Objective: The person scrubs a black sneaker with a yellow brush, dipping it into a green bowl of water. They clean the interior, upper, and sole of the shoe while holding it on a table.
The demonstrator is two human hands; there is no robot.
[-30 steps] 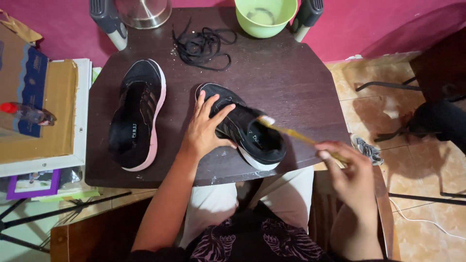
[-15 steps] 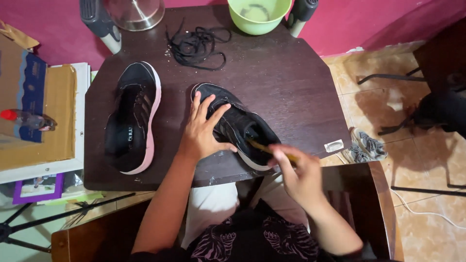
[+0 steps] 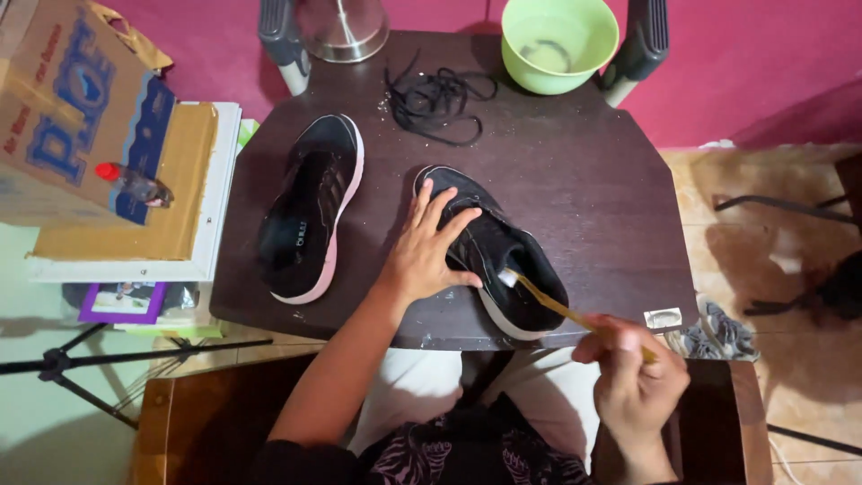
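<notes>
Two black sneakers with pale soles lie on a dark wooden seat [image 3: 575, 180]. My left hand [image 3: 429, 247] presses flat on the right sneaker [image 3: 512, 260], holding it down. My right hand [image 3: 633, 382] grips the yellow handle of a toothbrush [image 3: 561, 308], whose bristle head touches the top of that sneaker near its heel. The left sneaker [image 3: 310, 207] lies apart, untouched. A tangle of black laces [image 3: 435, 99] rests at the far side of the seat.
A green bowl [image 3: 558, 40] and a metal pot [image 3: 343, 27] stand at the far edge. A cardboard box [image 3: 76, 108] and stacked boards sit at left with a small bottle [image 3: 135, 186]. A grey rag [image 3: 718, 332] lies on the tiled floor at right.
My right hand swung the toothbrush in from the right and brought its head onto the right sneaker. My left hand stayed pressed on the shoe.
</notes>
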